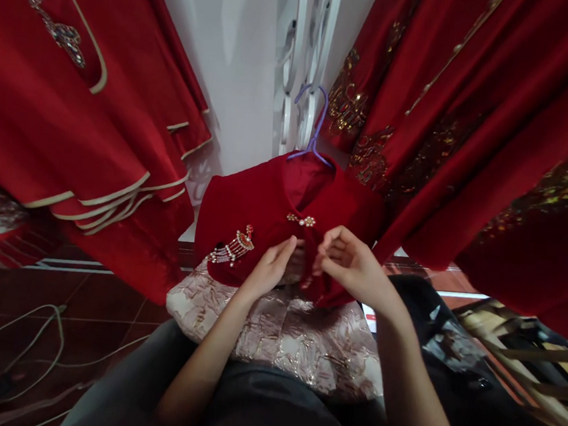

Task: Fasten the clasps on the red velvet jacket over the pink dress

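A small red velvet jacket (255,203) hangs on a purple hanger (315,125) in front of me, above a pink and gold brocade skirt (282,333). A pearl clasp (301,221) sits at its collar and a beaded tassel brooch (233,247) on its chest. My left hand (269,266) pinches the jacket's front edge below the clasp. My right hand (347,262) grips the opposite front edge, fingers curled. Both hands meet at the front opening.
Red embroidered gowns hang at the left (72,119) and the right (473,124). A white ornate rack (304,54) stands behind against a white wall. Cables (35,343) lie on the dark red tiled floor at the left. Black bags (447,336) sit at the right.
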### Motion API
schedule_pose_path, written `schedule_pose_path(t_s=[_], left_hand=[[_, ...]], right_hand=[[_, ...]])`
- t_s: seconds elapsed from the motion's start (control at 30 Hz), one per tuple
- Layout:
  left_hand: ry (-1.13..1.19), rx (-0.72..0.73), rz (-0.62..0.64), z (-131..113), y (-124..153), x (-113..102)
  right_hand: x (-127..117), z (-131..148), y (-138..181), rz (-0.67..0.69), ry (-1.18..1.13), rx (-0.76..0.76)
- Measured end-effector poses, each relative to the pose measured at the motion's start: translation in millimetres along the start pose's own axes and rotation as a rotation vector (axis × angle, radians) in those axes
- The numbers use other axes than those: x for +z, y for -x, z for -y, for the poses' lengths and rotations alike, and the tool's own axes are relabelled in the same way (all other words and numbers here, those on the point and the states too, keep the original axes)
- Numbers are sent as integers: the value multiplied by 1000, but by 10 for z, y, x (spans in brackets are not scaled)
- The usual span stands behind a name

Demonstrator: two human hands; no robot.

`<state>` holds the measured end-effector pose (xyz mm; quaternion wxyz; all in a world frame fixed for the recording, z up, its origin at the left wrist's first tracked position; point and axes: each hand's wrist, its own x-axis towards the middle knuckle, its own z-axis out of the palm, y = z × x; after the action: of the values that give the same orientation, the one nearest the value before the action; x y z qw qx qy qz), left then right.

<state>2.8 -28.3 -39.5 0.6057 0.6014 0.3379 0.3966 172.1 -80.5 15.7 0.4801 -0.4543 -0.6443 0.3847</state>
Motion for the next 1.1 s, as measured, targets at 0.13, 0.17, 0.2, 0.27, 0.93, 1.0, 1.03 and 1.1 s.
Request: schedule_pose_path(t_s=[0.13,0.17,0.2,0.27,0.93,1.0,1.03,1.1], left_hand=[[8,-84,6,-86,81,-39],[20,-99,3,-84,85,-60],[29,-113,2,-75,85,-81],[36,-136,-1,-44,81,-114],[-727,218,-779,69,76,-670],[-633,167,-675,116,76,-751],[-576,167,-646,128,77,-768],[-482,202,-628,121,80,-765]], right_hand=[[181,-40,-100,-117,17,-36],[171,-50,-107,-115,65,-34],[144,-55,-104,-94,115,-30],[65,-58,-74,-21,215,-13],[25,-90,-83,116,203,165],[-25,-67,-82,113,135,175],[-44,-53,-82,114,92,174],[-74,-19,-84,121,10,160]])
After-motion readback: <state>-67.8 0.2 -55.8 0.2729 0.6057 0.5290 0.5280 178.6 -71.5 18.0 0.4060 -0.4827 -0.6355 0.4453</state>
